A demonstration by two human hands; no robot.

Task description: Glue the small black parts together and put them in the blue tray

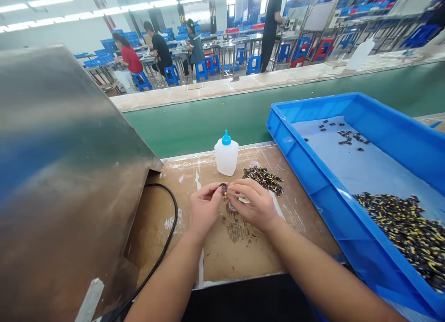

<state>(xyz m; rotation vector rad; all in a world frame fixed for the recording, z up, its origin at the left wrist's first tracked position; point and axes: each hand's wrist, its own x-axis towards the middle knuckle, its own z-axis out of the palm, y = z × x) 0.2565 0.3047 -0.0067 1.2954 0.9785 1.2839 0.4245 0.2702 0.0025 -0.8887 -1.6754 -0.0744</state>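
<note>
My left hand (206, 206) pinches a small dark part (223, 187) with a yellow spot between thumb and fingers, above the cardboard-covered bench. The fingertips of my right hand (254, 202) meet the same part from the right, closed against its edge. Its exact kind is too small to make out. Just beyond the hands stands a white squeeze bottle (226, 157) with a blue nozzle cap. A pile of small black and yellow parts (263, 177) lies behind my right hand. Beneath my hands, dark smears and crumbs (236, 232) mark the cardboard.
At right, a large blue tray (306, 173) holds many black and yellow parts (403, 224). A metal housing (69, 173) fills the left, with a black cable (170, 234) beside it. Past the green belt (194, 122) stands another white bottle (360, 54); several people work further back.
</note>
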